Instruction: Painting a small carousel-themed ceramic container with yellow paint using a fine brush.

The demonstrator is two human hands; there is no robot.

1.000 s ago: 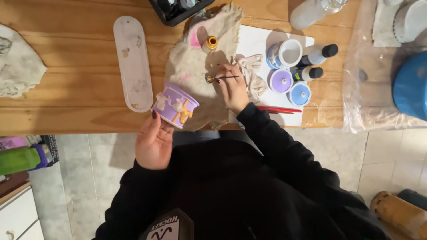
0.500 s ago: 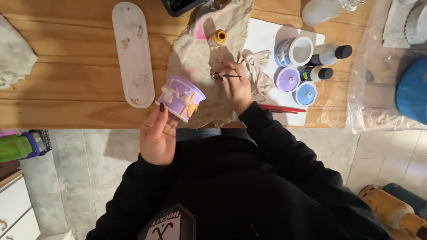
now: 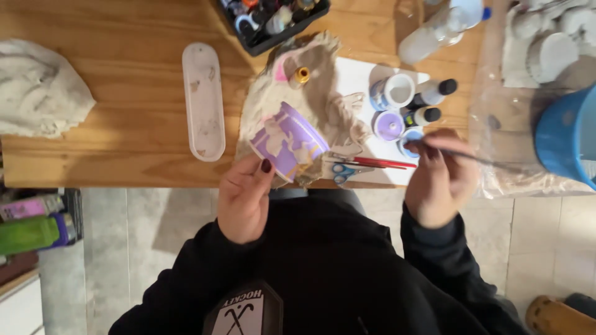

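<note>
Nearest are the two hands. The left hand (image 3: 244,201) is closed on one purple cup (image 3: 288,141), thumb on its side, holding it tilted over the table's near edge and over the cloth. The right hand (image 3: 439,180) is pinched shut on one thin brush (image 3: 478,158), whose tip sits at the blue paint pot (image 3: 411,135).

Just past the cup lies one pair of blue-handled scissors (image 3: 343,172) and one red pencil (image 3: 385,162), both on the white sheet (image 3: 354,77). One stained cloth (image 3: 310,93) spreads under the cup. Three open pots stand together: blue, purple (image 3: 388,125) and white (image 3: 393,92), with two black-capped bottles (image 3: 428,107) beside them. One long white tray (image 3: 203,100) lies left; one blue bucket (image 3: 568,139) far right.

Half a second ago the right hand worked the brush at the cup; now it has swung right to the paint, and the cup has tipped further over.
</note>
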